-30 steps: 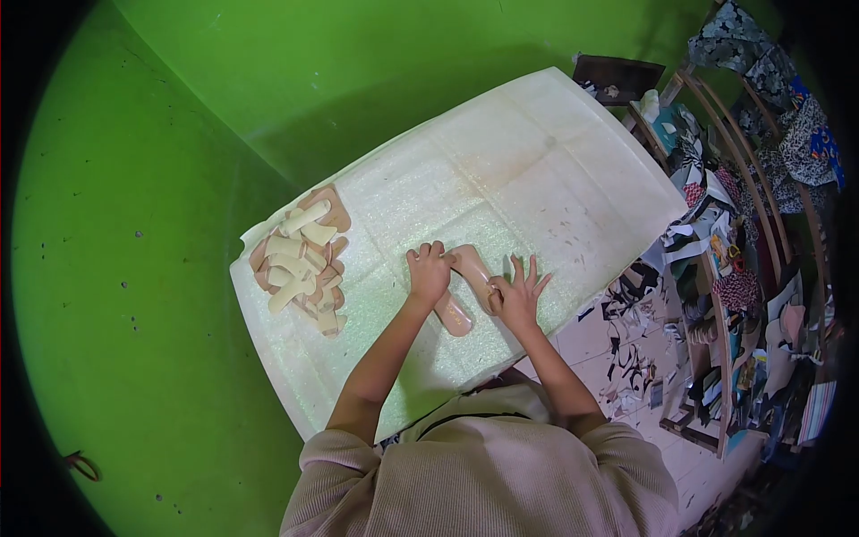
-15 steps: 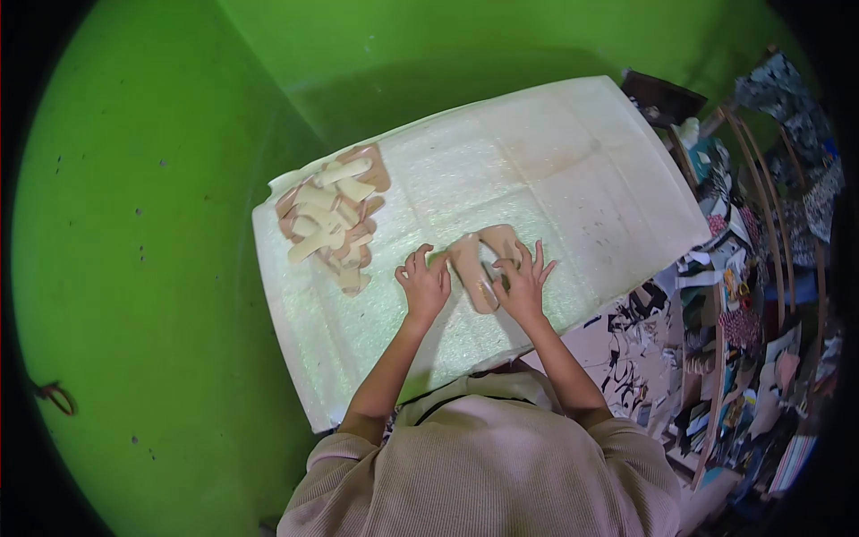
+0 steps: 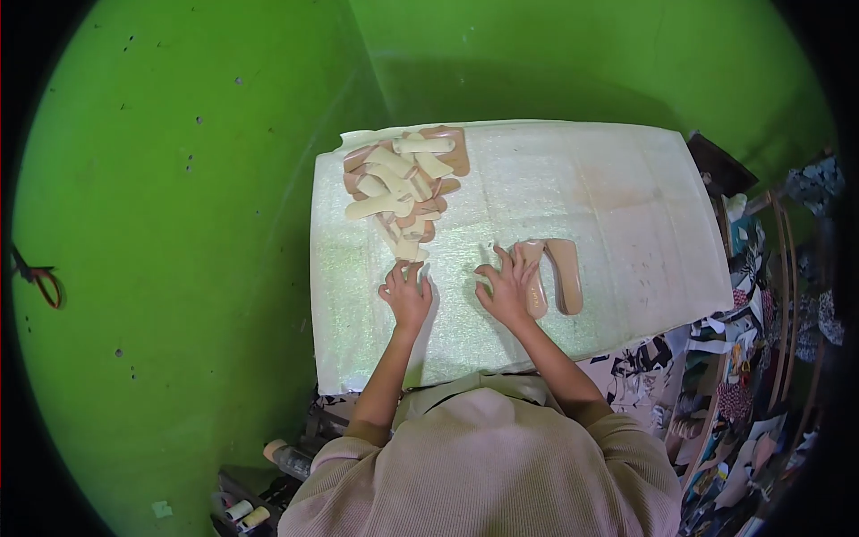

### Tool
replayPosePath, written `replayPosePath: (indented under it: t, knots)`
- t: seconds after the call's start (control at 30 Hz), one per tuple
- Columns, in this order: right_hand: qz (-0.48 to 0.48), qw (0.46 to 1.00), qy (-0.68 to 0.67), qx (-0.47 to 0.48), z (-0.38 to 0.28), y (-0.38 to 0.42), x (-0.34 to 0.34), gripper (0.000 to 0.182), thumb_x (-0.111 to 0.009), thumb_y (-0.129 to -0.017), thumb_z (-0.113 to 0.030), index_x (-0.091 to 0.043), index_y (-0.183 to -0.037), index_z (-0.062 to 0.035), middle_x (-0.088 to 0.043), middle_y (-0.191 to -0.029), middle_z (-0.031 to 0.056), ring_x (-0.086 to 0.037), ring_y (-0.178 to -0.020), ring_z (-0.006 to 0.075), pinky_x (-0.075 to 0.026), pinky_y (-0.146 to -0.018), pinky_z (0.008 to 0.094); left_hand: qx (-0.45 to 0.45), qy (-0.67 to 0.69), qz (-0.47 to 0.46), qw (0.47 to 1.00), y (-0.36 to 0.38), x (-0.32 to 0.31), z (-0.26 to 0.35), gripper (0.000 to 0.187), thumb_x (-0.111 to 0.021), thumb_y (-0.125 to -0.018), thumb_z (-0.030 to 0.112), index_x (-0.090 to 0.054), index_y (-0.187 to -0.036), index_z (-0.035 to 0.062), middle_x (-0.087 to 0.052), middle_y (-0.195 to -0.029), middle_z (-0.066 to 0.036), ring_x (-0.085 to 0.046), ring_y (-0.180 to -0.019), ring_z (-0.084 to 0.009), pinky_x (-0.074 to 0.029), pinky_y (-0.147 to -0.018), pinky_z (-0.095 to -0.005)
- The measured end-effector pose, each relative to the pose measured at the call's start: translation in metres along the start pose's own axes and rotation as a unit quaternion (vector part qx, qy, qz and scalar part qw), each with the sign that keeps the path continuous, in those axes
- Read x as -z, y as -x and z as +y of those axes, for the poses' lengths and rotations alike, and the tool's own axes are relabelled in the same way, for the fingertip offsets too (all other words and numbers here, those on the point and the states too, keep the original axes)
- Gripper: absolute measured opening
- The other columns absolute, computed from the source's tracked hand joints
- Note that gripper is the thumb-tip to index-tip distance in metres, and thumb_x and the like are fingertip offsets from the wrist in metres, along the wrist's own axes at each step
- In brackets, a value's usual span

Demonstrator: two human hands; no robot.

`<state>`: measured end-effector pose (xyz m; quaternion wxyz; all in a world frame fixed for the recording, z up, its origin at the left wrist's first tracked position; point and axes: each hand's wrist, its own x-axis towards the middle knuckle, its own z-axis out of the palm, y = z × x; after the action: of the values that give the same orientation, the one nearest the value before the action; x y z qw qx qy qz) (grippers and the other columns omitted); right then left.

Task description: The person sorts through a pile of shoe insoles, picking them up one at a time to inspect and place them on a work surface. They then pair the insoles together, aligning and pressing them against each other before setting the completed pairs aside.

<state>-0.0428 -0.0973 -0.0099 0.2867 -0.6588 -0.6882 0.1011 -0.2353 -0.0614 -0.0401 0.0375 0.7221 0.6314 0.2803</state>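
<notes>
Two tan insole-shaped pieces lie side by side on the white covered table. My right hand has its fingers spread beside the left piece, some fingers overlapping its edge. The right piece lies untouched. At the table's back left is a pile of cream and tan sole-shaped pieces. My left hand is at the near end of this pile, fingers apart, its fingertips at a cream piece. Whether the fingertips touch that piece I cannot tell.
Green walls rise behind and left of the table. Red-handled scissors hang on the left wall. Shelves with fabric scraps stand at the right. Spools are at the lower left.
The view has turned. My left hand has moved from beside the two tan pieces to the pile. My right hand has shifted to the left side of the pair, which now lies more upright in view.
</notes>
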Motion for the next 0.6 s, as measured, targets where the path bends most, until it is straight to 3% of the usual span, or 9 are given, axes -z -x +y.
replayPosePath:
  t: [0.3,0.6]
  knots:
    - [-0.050,0.998,-0.013,0.041,-0.017,-0.016,-0.043,0.023,-0.063,-0.071,-0.019,-0.059,-0.093,-0.0154,-0.032,-0.128,0.0154,-0.009,-0.130,0.0434,0.003,-0.095,0.0713,0.040,0.013,-0.016,0.999,-0.007,-0.001,-0.037,0.038,-0.059,-0.075,0.024,-0.055,-0.111,0.0132,-0.050,-0.112,-0.005,-0.042,-0.105,-0.0223,-0.025,-0.084,-0.0434]
    - [-0.059,0.995,0.037,0.071,-0.014,-0.080,-0.080,0.043,-0.060,-0.076,-0.024,-0.052,-0.117,-0.0141,-0.029,-0.134,0.0145,-0.008,-0.131,0.0424,0.000,-0.095,0.0709,0.003,0.012,-0.039,0.999,-0.060,-0.016,-0.045,0.038,-0.058,-0.078,0.028,-0.056,-0.113,0.0141,-0.052,-0.117,-0.004,-0.043,-0.106,-0.0238,-0.025,-0.086,-0.0467]
